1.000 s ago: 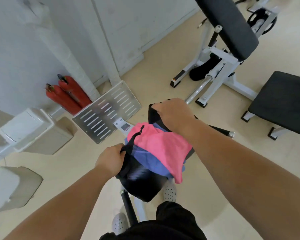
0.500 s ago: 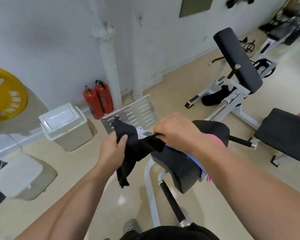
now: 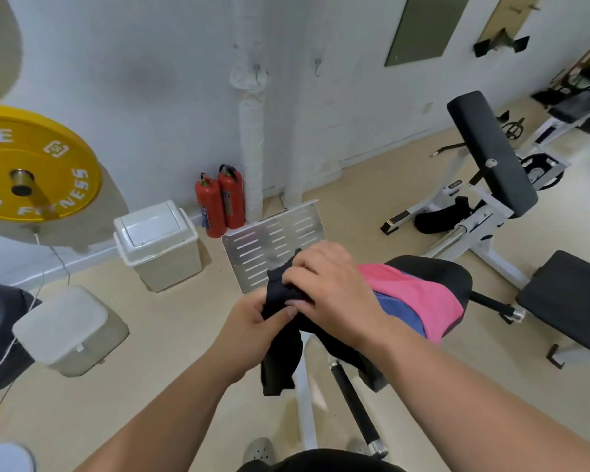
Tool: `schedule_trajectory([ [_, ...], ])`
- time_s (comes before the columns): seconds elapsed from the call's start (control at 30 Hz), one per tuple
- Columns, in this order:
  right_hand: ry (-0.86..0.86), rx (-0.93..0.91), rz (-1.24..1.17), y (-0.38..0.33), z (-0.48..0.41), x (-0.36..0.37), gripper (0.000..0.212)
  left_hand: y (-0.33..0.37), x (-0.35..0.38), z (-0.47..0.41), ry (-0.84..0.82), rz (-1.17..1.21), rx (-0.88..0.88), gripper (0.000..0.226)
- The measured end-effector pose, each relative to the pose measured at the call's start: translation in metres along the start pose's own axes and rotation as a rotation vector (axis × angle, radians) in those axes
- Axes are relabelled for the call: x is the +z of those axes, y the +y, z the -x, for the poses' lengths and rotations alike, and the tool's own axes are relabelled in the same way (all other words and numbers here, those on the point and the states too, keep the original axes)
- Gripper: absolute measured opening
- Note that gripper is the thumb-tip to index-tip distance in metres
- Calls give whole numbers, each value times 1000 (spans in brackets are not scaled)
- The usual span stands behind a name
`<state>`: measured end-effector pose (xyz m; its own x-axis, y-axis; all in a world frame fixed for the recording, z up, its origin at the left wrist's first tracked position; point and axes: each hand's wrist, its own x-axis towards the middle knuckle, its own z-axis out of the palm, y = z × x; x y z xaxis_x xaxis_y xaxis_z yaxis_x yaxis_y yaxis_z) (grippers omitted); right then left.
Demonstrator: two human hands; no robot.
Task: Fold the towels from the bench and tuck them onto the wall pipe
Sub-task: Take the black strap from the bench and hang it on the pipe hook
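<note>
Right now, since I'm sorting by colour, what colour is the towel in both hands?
Black; the towel shows best in the head view.

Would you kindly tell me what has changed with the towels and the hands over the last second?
The black towel was lifted off the pile toward the person. The left hand and right hand, gripping it throughout, have come together, bunching it between them with its loose end hanging down. The pink towel and blue towel stayed on the bench pad.
</note>
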<state>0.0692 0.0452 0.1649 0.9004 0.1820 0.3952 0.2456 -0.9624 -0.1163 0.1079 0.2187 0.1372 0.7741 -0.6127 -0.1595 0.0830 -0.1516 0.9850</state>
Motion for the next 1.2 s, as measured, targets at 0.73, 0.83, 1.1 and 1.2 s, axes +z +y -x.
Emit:
schedule_trajectory([
  [0.73, 147, 1247, -1402, -1, 29, 17, 18, -27, -8, 6, -127, -300, -70, 27],
  [0.83, 192, 1263, -1376, 0, 31, 18, 14, -30, -5, 7, -139, -235, -128, 22],
  [1.1, 289, 1230, -928, 10, 46, 22, 24, -49, -16, -2, 306, -85, -256, 22],
  [1.2, 305, 1214, -624, 5, 47, 23, 45, -37, -15, -9, 384, -48, -226, 23],
])
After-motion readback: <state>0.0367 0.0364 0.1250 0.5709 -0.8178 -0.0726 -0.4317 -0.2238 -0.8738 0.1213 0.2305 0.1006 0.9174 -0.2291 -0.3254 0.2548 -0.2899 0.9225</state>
